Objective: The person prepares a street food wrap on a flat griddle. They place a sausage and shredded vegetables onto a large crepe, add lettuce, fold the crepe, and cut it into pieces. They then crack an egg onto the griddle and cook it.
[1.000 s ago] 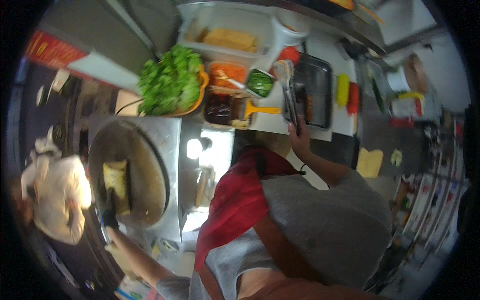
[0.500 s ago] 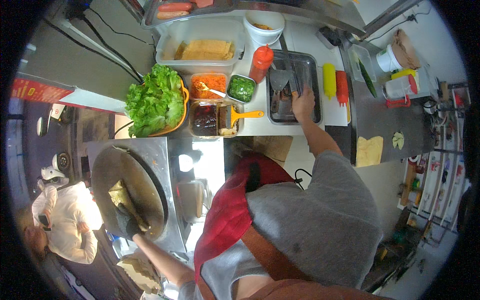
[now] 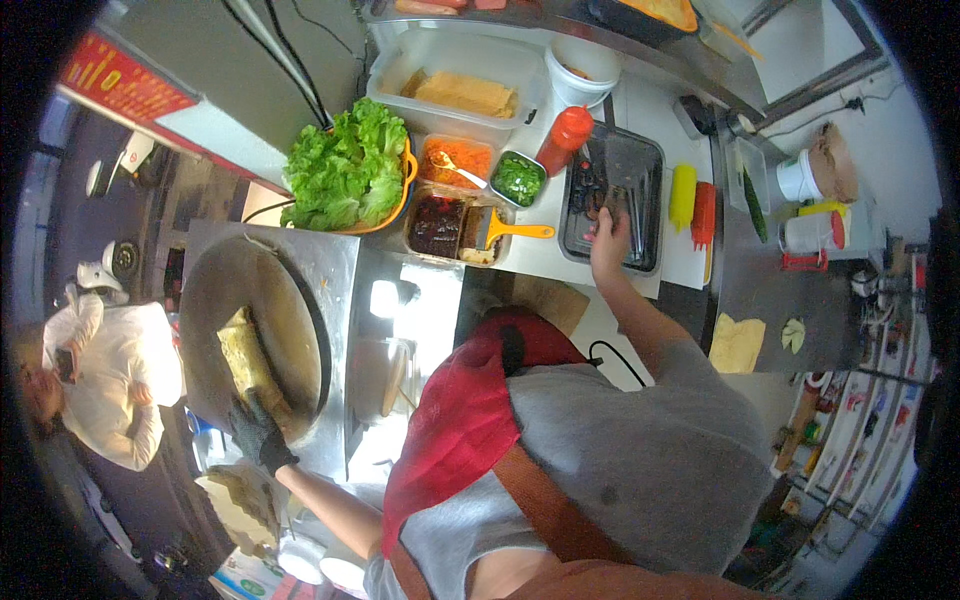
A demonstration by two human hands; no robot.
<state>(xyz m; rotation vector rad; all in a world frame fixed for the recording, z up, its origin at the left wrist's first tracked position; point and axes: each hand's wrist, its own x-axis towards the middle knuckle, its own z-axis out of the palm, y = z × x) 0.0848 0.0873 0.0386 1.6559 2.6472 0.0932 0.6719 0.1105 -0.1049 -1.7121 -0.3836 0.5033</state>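
My left hand [image 3: 262, 434], in a dark glove, is at the near end of a folded, browned pancake roll [image 3: 246, 352]. Its fingers appear closed around that end, partly hidden by the glove. The roll lies on a round, dark griddle [image 3: 207, 290]. My bare right hand [image 3: 609, 243] is above a black tray [image 3: 652, 166], fingers closed around something blurred, perhaps a flat spatula. Dark-handled utensils [image 3: 584, 186] and long metal tools lie in the tray.
Left of the tray stand a red squeeze bottle [image 3: 565, 140], chopped greens [image 3: 519, 180], shredded carrot [image 3: 458, 160], a sauce container with a yellow-handled brush [image 3: 520, 231], and lettuce [image 3: 345, 168]. Yellow [image 3: 682, 197] and red bottles [image 3: 703, 215] lie right. A person in white [image 3: 115, 370] is beyond the griddle.
The view has shifted and turned. My right hand has moved nearer the tray's middle, and the flat spatula no longer lies at its left side. My left hand stays at the roll.
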